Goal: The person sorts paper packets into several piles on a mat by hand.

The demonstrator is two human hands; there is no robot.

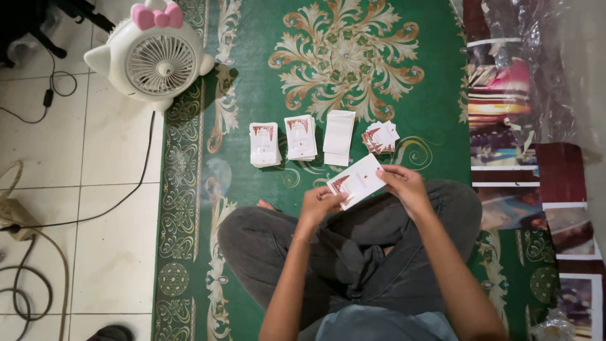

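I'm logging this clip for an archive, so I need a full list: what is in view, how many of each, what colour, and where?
card: one, white with a dark red motif, held in both hands above the lap
card piles: four, white and dark red, in a row on the carpet ahead of the knees
carpet: one, green with cream ornament, under the person
fan: one, white with a pink bow, upper left on the tiles
cables: several, dark and beige, on the white tiles at left
printed sheets: a stack, multicoloured, partly under clear plastic, along the right edge
left hand: holds the card's near end
right hand: holds the card's far end
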